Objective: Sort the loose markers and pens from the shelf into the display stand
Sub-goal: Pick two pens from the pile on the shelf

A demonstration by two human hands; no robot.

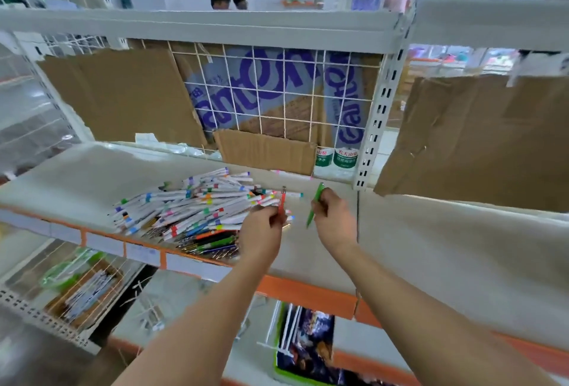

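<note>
With the left hand (265, 225) pinching a slim red plastic pen (282, 204) and the right hand (332, 216) a slim green plastic pen (314, 204) above the grey shelf (431, 250), near its front edge, keep both grips firm and pens separate on the way to the stand

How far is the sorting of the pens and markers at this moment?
Nothing looks sorted yet: no display stand is in view. In hand: the left hand holds a red pen and the right hand a green pen. Left to do: the large pile of white markers and the darker pens at the front edge of the shelf.
</note>
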